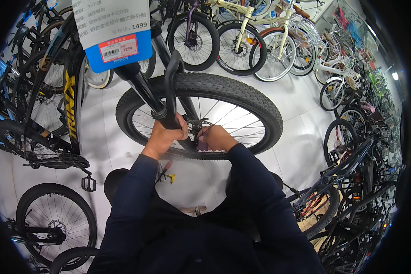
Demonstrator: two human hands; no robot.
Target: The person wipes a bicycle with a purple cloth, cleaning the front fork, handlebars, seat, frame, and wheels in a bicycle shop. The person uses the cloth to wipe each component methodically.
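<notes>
A bicycle's front wheel (242,89) with a knobby black tyre lies before me, tilted in the view. My left hand (161,139) is wrapped round the lower leg of the black suspension fork (144,89). Close by the wheel hub and brake parts (198,124), my right hand (218,138) is closed, its fingertips partly hidden. A purplish, cloth-like piece (204,145) with a pale edge shows at those fingers. Over the upper fork hangs a large white and blue price card (118,50) with a red label, covering part of it.
On the floor between my legs lie a red-handled tool (168,165) and a yellow-ended tool (171,178). Bicycles crowd around: a black frame with yellow lettering (71,105) at left, a separate-looking wheel (25,196) lower left, a cream bike (243,27) behind, more at right.
</notes>
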